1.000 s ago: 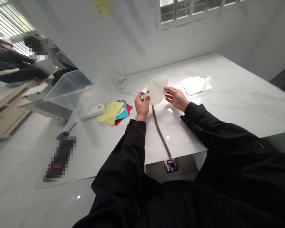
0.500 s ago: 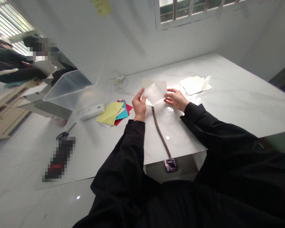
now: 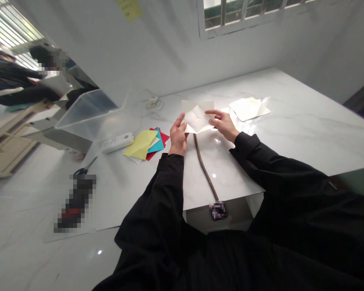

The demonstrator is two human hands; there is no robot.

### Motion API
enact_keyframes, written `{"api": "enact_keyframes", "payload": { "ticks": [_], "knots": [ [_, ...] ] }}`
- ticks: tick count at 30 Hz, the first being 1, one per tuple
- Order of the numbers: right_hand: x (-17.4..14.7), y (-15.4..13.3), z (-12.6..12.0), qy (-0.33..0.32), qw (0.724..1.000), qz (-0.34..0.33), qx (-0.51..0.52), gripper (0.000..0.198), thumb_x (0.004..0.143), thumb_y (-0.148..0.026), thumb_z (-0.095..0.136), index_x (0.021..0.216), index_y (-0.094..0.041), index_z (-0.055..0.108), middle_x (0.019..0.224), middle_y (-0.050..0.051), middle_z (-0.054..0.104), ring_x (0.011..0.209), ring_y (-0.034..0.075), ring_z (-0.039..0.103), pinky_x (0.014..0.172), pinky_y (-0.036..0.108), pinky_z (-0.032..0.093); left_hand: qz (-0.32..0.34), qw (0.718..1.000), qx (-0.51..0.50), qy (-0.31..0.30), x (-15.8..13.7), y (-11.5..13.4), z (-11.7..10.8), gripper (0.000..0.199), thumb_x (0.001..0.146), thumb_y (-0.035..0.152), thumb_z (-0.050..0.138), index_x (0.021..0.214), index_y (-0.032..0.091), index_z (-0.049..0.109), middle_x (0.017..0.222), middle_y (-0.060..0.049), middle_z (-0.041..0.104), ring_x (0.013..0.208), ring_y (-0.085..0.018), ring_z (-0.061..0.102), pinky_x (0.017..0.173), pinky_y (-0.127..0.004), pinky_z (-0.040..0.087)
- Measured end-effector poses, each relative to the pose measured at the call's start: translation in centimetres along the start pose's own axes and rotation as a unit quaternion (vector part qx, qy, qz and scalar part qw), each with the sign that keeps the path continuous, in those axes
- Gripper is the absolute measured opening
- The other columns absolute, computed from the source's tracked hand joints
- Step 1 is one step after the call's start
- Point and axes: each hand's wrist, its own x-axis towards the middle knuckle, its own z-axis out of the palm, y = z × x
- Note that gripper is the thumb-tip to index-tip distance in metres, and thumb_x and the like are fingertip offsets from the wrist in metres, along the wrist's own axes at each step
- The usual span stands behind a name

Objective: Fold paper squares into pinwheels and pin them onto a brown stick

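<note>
Nearest me, the person's black sleeves [image 3: 157, 194], both forearms over the near edge of a wht marble-pattern tabletop [image 3: 303, 121]. Small pixelated item [image 3: 218, 211] just past that edge, ID n/a; brown cord-like strip [image 3: 204, 166] runs from it up the tabletop to below the hands. Off to L, pixelated dark item [image 3: 74, 206] w/ a red band, then scissors [image 3: 84, 169], dk handles toward the person, blades pointing away. Center: L hand [image 3: 178, 135] grips the L side of a creased off-wht paper sheet [image 3: 197, 119], thumb on top, other fingers partly hidden. Sheet is held up over the far end of the strip, pointed fold facing the person. R hand [image 3: 225, 125] at the sheet's R side, index extended over the paper, other fingers curled; can't tell if they pinch it. L of L hand: fanned yellow, blue & red sheets [image 3: 142, 144], touching or v. near a wht oblong device [image 3: 118, 142]. Beyond: clear plastic bin [image 3: 87, 115]; pile of off-wht sheets [image 3: 250, 108] at R; wht cable [image 3: 153, 102] near wall. Farther: yellow note [image 3: 130, 9] on wall, barred window [image 3: 248, 12], and far L a dark-clothed person [image 3: 15, 76], blurred.
</note>
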Motion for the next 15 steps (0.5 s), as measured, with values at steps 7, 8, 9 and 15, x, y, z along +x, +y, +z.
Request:
{"api": "enact_keyframes", "payload": {
  "ticks": [7,8,9,15],
  "knots": [
    [0.4,0.3,-0.1,-0.007,0.999,0.019,0.032,0.06,0.08,-0.034,0.078,0.137,-0.017,0.071,0.081,0.001,0.068,0.069,0.014,0.051,0.064,0.029,0.05,0.007,0.999,-0.038,-0.014,0.6,0.0,-0.6,0.053,0.088,0.013,0.071,0.14,0.022,0.071,0.129,-0.009,0.078,0.126,-0.026,0.071,0.113,-0.041,0.055],
    [0.4,0.3,-0.1,-0.006,0.999,0.018,0.033,0.06,0.081,-0.037,0.08,0.137,-0.017,0.071,0.083,0.002,0.069,0.07,0.014,0.052,0.064,0.03,0.051,0.008,0.999,-0.046,-0.018,0.7,0.0,-0.7,0.054,0.086,0.012,0.072,0.139,0.022,0.071,0.129,-0.008,0.078,0.127,-0.026,0.071,0.114,-0.042,0.054],
    [0.5,0.4,-0.2,-0.004,0.999,0.016,0.036,0.061,0.081,-0.039,0.081,0.137,-0.017,0.071,0.083,0.002,0.07,0.07,0.014,0.053,0.065,0.03,0.051,0.008,0.998,-0.05,-0.022,0.8,0.0,-0.8,0.056,0.084,0.012,0.072,0.139,0.023,0.072,0.13,-0.008,0.078,0.128,-0.027,0.071,0.114,-0.042,0.054],
    [0.8,1.0,-0.5,-0.006,0.996,0.037,0.084,0.06,0.081,-0.042,0.085,0.135,-0.018,0.073,0.085,0.003,0.071,0.076,0.017,0.062,0.073,0.034,0.057,-0.015,0.998,-0.053,-0.044,0.9,0.1,-1.3,0.059,0.083,0.015,0.073,0.142,0.023,0.069,0.134,-0.009,0.076,0.13,-0.027,0.07,0.12,-0.044,0.05]
  ]
}}
